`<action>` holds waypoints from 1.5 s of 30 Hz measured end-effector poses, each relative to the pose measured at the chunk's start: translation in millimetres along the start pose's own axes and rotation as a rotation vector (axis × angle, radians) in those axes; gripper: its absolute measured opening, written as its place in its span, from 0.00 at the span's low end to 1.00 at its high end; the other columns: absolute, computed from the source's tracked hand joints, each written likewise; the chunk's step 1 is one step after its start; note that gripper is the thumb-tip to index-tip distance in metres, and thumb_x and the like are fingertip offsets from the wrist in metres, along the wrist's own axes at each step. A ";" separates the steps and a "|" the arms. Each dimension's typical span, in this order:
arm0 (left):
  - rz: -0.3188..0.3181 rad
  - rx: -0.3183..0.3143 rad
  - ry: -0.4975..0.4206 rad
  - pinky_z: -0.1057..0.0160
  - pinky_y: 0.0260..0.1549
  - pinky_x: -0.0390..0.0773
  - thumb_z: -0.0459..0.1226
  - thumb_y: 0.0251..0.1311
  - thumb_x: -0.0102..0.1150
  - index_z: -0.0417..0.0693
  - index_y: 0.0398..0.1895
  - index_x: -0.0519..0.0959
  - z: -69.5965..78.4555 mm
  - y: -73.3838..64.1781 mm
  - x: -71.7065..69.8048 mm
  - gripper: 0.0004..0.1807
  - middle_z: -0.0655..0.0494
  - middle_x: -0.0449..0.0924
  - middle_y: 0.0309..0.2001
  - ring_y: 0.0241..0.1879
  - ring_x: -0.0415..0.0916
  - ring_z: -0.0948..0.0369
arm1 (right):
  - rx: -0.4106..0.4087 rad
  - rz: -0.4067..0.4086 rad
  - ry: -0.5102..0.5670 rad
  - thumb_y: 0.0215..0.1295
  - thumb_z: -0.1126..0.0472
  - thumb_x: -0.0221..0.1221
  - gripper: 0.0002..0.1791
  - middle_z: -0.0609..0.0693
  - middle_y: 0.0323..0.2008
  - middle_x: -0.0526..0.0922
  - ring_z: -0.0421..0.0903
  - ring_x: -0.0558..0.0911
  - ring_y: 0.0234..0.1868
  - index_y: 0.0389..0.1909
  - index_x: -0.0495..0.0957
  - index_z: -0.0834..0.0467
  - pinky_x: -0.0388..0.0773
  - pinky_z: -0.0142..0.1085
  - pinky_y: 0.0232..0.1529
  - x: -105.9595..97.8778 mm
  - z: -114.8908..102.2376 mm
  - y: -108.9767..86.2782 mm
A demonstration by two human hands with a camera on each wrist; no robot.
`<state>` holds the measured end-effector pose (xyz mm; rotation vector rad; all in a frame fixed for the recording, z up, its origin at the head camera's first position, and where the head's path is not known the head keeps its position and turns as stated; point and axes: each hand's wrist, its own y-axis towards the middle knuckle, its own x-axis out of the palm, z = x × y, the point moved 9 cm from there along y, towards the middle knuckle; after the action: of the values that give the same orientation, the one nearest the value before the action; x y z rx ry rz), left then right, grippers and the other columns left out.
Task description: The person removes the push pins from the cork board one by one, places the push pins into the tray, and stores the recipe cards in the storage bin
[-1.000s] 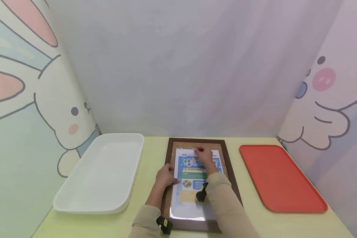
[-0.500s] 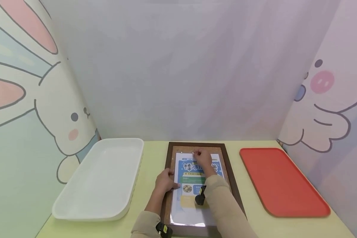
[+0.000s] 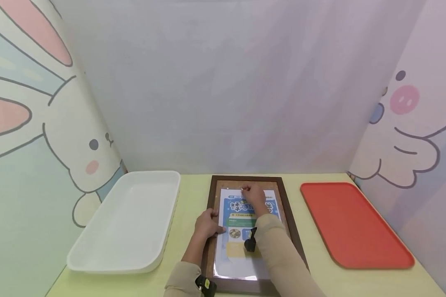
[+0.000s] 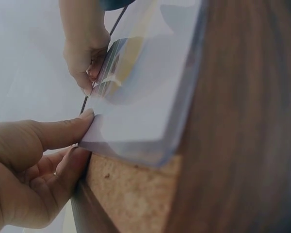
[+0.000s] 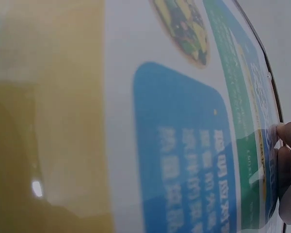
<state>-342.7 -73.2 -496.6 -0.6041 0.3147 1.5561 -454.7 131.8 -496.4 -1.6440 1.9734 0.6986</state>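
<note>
Barely shifted since half a second ago: gripping the framed corkboard (image 3: pixel 291 220) with the left hand (image 3: pixel 206 226), pinching a tiny pin (image 3: pixel 242 189) with the right hand (image 3: pixel 255 197) at the top of the poster (image 3: pixel 233 222). Lying on that framed corkboard, mid-tabletop (image 3: pixel 191 196), with long axis and heading pointing ahead; titled in big, partly covered Chinese characters.

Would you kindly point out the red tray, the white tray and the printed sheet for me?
Red tray (image 3: pixel 357 225), head view: bare middle surface.
White tray (image 3: pixel 126 222), head view: bare inner floor.
Printed sheet (image 3: pixel 241 223), head view: green band.
</note>
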 end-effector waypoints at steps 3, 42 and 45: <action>-0.006 0.001 0.003 0.63 0.19 0.76 0.29 0.34 0.76 0.39 0.46 0.74 1.6 -0.2 0.1 0.30 0.45 0.74 0.36 0.26 0.73 0.55 | 0.034 0.003 0.010 0.61 0.59 0.58 0.08 0.49 0.35 0.81 0.46 0.77 0.31 0.38 0.84 0.54 0.72 0.43 0.33 -0.7 2.0 -0.3; -0.007 -0.021 0.016 0.63 0.20 0.74 0.29 0.35 0.75 0.42 0.45 0.74 -0.9 -7.4 4.6 0.29 0.46 0.73 0.34 0.26 0.72 0.55 | 0.177 -0.036 0.089 0.58 0.59 0.61 0.04 0.51 0.31 0.79 0.51 0.75 0.34 0.26 0.81 0.55 0.69 0.47 0.40 -5.0 11.4 -2.8; -0.004 -0.029 0.013 0.63 0.20 0.74 0.29 0.35 0.75 0.42 0.45 0.74 -1.9 -8.3 4.9 0.29 0.47 0.73 0.34 0.26 0.72 0.56 | 0.187 -0.041 0.103 0.58 0.59 0.62 0.04 0.51 0.30 0.78 0.51 0.75 0.34 0.26 0.81 0.55 0.69 0.47 0.39 -3.9 14.0 -3.6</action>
<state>-334.1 -69.4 -499.5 -0.6376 0.3008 1.5561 -450.0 143.3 -504.8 -1.6302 2.0025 0.4075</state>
